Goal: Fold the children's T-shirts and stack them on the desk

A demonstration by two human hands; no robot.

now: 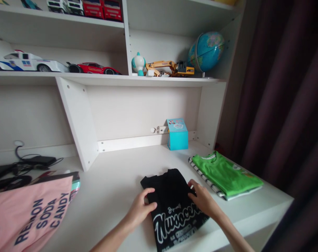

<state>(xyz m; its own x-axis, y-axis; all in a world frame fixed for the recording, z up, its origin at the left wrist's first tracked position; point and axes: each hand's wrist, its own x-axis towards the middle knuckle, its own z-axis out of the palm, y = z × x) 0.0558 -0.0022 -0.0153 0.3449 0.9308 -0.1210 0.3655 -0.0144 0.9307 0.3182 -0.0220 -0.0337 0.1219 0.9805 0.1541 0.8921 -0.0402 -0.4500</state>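
Note:
A black T-shirt [171,199] with white lettering lies folded on the white desk, its lower end at the front edge. My left hand [140,208] grips the shirt's left side, with thumb and index finger on the cloth. On the opposite side, my right hand [202,199] has its fingers curled at the right edge of the same shirt. The other fingertips of both hands are partly hidden. To the right lies a folded green T-shirt [224,173] on top of a striped garment [206,178].
Pink clothing [30,213] with dark lettering lies at the left, over other garments. Behind it are black cables and an adapter [42,160]. A blue desk calendar [178,134] stands near the back wall. Shelves above hold toy cars, a toy excavator [171,68] and a globe [207,50].

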